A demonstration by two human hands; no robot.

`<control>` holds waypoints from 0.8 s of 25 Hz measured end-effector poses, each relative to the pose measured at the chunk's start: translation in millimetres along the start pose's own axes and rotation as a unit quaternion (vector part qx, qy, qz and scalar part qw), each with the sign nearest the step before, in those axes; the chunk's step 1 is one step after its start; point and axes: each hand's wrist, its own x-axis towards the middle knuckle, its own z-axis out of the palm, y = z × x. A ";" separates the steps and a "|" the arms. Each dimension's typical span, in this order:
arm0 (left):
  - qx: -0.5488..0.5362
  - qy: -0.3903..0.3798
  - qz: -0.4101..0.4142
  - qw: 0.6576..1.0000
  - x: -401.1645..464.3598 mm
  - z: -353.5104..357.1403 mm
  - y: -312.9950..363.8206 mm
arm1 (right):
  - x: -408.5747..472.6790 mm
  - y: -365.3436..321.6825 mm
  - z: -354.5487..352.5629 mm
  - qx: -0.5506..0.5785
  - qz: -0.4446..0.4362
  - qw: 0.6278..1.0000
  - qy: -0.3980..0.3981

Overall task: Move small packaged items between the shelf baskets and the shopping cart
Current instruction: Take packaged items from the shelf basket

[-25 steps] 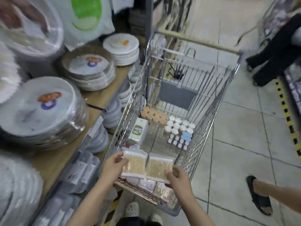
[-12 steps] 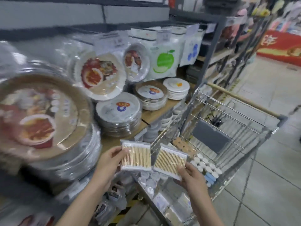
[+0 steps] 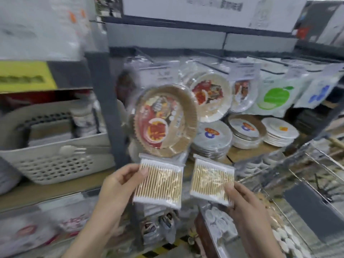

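The left hand (image 3: 119,190) holds one packet of cotton swabs (image 3: 160,181) by its left edge, the thumb on the front and the other fingers behind it, so it is a pinch. The right hand (image 3: 245,207) holds a second packet of cotton swabs (image 3: 212,181) in the same way by its lower right corner, thumb on the front. The two packets are side by side, a little apart, and both are in the air in front of the shelf (image 3: 55,189), not over the shopping cart (image 3: 307,183), which stands at the right.

A pale plastic basket (image 3: 55,157) sits on the shelf to the left of the hands, near but not touching the left packet. It seems to be the place for the packets, though the picture is blurred and I cannot read what is inside it.

As I judge it, this transfer is about half done: the packets are out of the cart and facing the shelf, but neither is put down yet. More small items lie in the cart bottom, so more trips are probably left.
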 end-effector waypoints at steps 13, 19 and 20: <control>0.022 0.100 0.064 0.993 -9.5 -195.1 66.1 | -58.2 23.3 215.9 0.000 -0.039 0.971 -0.234; 0.037 0.074 0.108 0.991 4.2 -216.3 85.0 | -66.8 11.0 276.1 -0.057 -0.113 0.969 -0.211; 0.035 0.066 0.122 0.990 7.5 -216.9 88.9 | -65.8 9.2 285.0 -0.068 -0.129 0.968 -0.203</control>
